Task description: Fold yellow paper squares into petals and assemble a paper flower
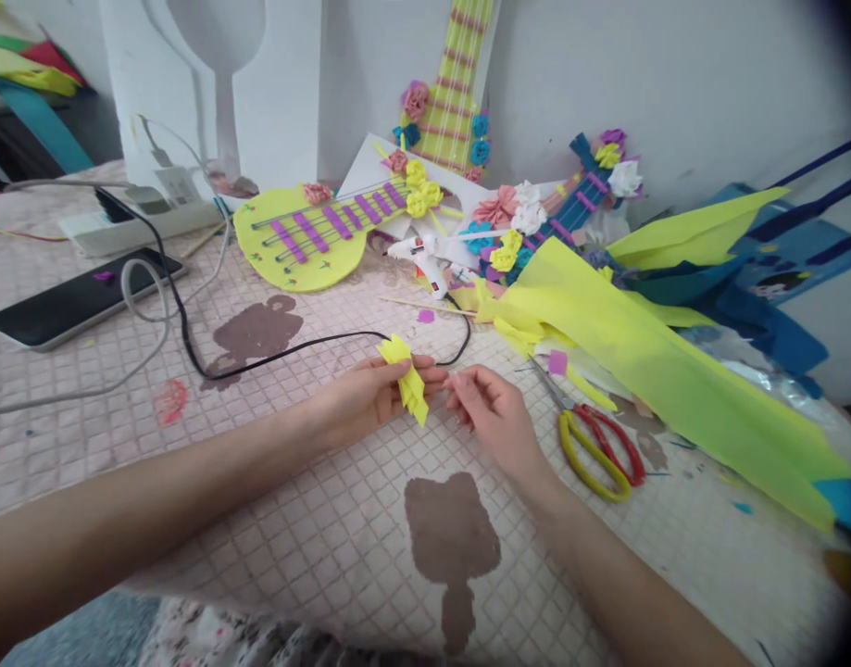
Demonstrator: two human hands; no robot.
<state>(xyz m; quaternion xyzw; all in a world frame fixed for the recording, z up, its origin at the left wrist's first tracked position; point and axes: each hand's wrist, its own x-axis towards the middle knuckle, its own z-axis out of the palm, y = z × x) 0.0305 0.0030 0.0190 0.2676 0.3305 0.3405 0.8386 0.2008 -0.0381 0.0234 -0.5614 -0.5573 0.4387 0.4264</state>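
My left hand [369, 394] is closed on a strip of yellow foam [406, 375] cut into zigzag points, holding it just above the quilted cloth. My right hand [491, 412] is right beside it, fingertips pinched together near the strip's right edge; whether they touch it I cannot tell. Red-and-yellow scissors [595, 445] lie on the cloth just right of my right hand. A white glue gun [425, 259] lies farther back, its black cord [258, 366] looping toward my hands.
Yellow foam guitars with purple strips and foam flowers [314, 232] lean at the back. Large yellow foam sheets [668, 371] and blue ones [751, 315] spread at right. A phone [70, 301], a power strip [147, 227] and cables lie at left. A wooden skewer [425, 306] lies mid-table.
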